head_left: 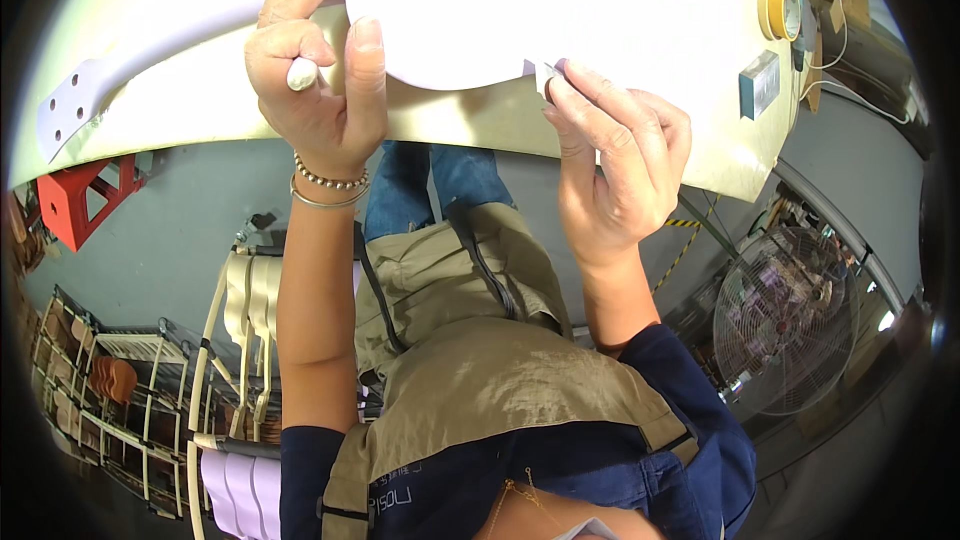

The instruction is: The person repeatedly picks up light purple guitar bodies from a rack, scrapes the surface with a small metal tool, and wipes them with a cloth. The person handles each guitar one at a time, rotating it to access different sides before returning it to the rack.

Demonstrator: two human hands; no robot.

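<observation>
A pale lavender guitar, its body [450,25] washed out by glare, lies on a cream-coloured worktable [440,120]. Its neck [190,40] runs left to a headstock [72,110] with several holes. My left hand [315,80] is at the body's left edge near the neck. Its lower fingers are closed round a white stick with a rounded end [301,74], while thumb and upper fingers reach up by the body. My right hand [620,150] pinches a small thin pale piece [546,78] against the body's near edge; glare hides what kind it is.
Yellow tape [779,10] and a blue-grey block [760,85] sit at the table's right. A red stand [85,200] is below the left end. Racks [120,380] with guitar parts stand at lower left, a floor fan [785,320] at lower right.
</observation>
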